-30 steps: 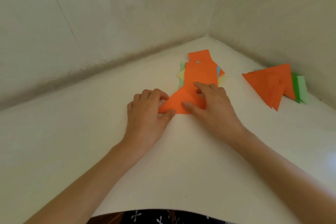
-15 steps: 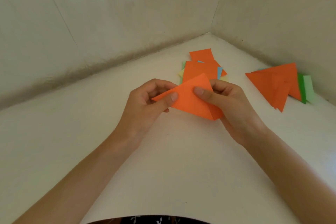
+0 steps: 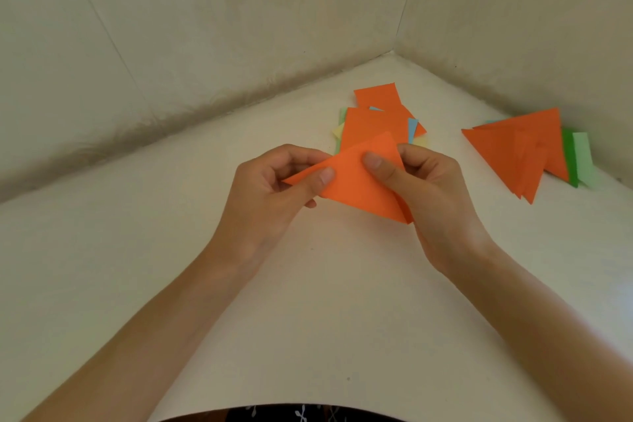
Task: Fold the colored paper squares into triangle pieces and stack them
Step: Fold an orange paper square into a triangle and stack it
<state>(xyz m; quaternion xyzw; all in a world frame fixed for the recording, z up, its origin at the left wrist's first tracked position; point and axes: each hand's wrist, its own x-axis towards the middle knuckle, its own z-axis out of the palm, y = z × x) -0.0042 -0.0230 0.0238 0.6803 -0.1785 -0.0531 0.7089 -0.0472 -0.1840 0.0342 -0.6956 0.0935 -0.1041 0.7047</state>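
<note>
A folded orange paper triangle (image 3: 359,181) is held in the air above the white table (image 3: 308,301). My left hand (image 3: 270,195) pinches its left corner between thumb and fingers. My right hand (image 3: 431,195) pinches its right side, thumb on top. Behind them lies a loose pile of paper squares (image 3: 373,120), orange on top with blue, yellow and green edges showing. A stack of folded triangles (image 3: 513,151), orange over green ones, lies at the right by the wall.
Pale walls (image 3: 239,27) enclose the table on the left, back and right and meet in a corner at the back. The table's near edge curves just above my dark patterned clothing (image 3: 301,414).
One second ago both hands pressed the orange triangle flat on the table. They have since lifted it and now hold it in the air, almost unchanged over the last half second.
</note>
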